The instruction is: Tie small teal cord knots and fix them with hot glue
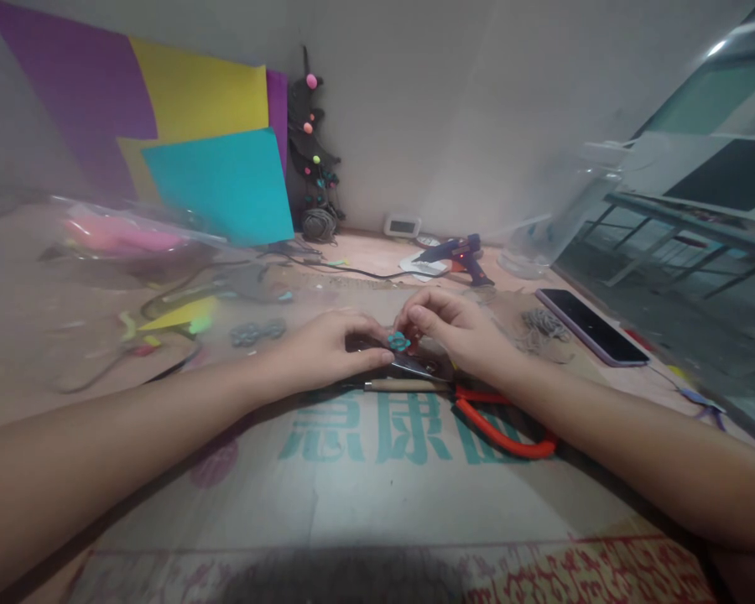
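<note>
A small teal flower-shaped piece (399, 341) is at the fingertips between my two hands. My left hand (336, 348) pinches it from the left, thumb and forefinger at its edge. My right hand (444, 323) is closed at the flower's right side, thumb against bent fingers. Whatever those fingers hold is hidden or too small to name. Below the hands lie red-handled scissors (507, 440), their blades partly covered by the hands. A thin tool with a wooden handle (408, 386) lies across in front of the blades.
A dark glue gun (456, 252) with a lit red light stands at the back, its cord trailing left. A phone (591, 327) and a grey yarn bundle (544, 323) lie right. Grey flower shapes (257, 331) and yellow scraps (182, 315) lie left. A clear plastic container (528, 252) stands back right.
</note>
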The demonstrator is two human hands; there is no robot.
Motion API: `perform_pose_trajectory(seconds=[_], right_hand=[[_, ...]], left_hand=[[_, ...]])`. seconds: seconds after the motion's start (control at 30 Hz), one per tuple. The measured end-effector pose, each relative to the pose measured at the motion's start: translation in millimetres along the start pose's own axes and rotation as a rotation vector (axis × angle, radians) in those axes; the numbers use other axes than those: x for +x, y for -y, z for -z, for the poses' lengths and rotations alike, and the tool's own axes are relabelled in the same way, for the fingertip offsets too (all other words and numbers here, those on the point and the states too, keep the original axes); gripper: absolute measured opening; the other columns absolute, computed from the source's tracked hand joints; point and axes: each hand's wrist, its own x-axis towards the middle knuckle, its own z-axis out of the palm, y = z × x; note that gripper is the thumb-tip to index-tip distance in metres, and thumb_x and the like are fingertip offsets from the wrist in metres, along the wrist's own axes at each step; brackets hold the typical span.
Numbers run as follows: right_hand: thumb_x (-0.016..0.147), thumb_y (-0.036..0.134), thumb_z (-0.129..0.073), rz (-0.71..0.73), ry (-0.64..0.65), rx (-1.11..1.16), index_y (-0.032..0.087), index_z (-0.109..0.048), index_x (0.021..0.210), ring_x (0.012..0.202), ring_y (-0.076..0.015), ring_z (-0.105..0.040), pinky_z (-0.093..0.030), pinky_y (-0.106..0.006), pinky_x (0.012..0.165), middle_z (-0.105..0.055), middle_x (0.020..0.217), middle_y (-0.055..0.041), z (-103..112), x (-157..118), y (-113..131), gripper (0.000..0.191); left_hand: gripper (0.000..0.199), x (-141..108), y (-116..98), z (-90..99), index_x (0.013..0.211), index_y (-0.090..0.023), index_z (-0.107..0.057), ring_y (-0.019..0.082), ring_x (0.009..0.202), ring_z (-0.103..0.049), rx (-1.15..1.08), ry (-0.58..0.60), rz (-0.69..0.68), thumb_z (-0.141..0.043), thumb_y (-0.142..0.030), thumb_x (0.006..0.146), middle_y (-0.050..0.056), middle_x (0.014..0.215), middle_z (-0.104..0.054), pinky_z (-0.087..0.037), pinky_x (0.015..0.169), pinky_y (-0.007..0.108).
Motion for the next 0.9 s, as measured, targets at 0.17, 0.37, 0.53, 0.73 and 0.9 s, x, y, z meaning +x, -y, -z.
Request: perform_pose_trajectory(seconds=[0.17, 0.37, 0.53, 0.73, 0.9], right_hand=[[0.089, 0.044, -0.058, -0.03, 0.004, 0.045, 0.019, -0.056, 0.079, 0.062, -0.0106, -0.062, -0.053, -0.026, 0.06, -0.064, 0.074, 0.0003, -0.2, -0.5, -0.8, 0.027], [0.088, 0.045, -0.06, -0.045, 0.001, 0.06, 0.018, -0.056, 0.079, 0.064, -0.011, -0.063, -0.055, -0.027, 0.063, -0.065, 0.076, -0.0002, -0.9, -0.7, -0.2, 0.029], [0.088, 0.045, -0.06, -0.017, -0.003, 0.043, 0.018, -0.057, 0.079, 0.066, -0.0111, -0.063, -0.055, -0.027, 0.064, -0.066, 0.076, -0.0008, -0.8, -0.6, 1.7, 0.029], [0.089, 0.047, -0.059, 0.033, -0.06, 0.115, 0.017, -0.057, 0.08, 0.066, -0.0112, -0.064, -0.054, -0.027, 0.066, -0.066, 0.08, -0.0023, 2.0, 1.9, -1.7, 0.031], [0.09, 0.048, -0.057, -0.005, -0.057, 0.26, 0.019, -0.051, 0.082, 0.069, -0.012, -0.064, -0.052, -0.027, 0.062, -0.07, 0.089, -0.005, 3.2, 2.6, -7.7, 0.031]], left_hand=[[0.028, -0.3, -3.6, 1.8, 0.096, -0.02, -0.072, 0.022, 0.093, -0.066, -0.075, 0.016, 0.067, -0.058, -0.042, 0.085, 0.005, 0.099, -0.074, -0.05, 0.082, 0.031], [0.031, -1.1, -6.1, 0.8, 0.091, -0.018, -0.07, 0.02, 0.082, -0.064, -0.123, 0.014, 0.138, -0.055, -0.045, 0.086, 0.004, 0.088, -0.072, -0.048, 0.073, 0.03], [0.03, -2.2, -5.3, -0.5, 0.086, -0.018, -0.067, 0.016, 0.073, -0.061, -0.103, 0.009, 0.128, -0.053, -0.045, 0.088, 0.002, 0.081, -0.069, -0.045, 0.067, 0.027], [0.025, -1.4, -8.2, -0.5, 0.086, -0.019, -0.062, 0.014, 0.062, -0.055, -0.127, -0.03, 0.212, -0.052, -0.041, 0.088, -0.002, 0.069, -0.061, -0.039, 0.056, 0.024], [0.022, -0.6, -8.2, -0.6, 0.085, -0.018, -0.062, 0.015, 0.064, -0.056, -0.149, -0.059, 0.225, -0.054, -0.039, 0.086, 0.0, 0.07, -0.062, -0.04, 0.059, 0.025]])
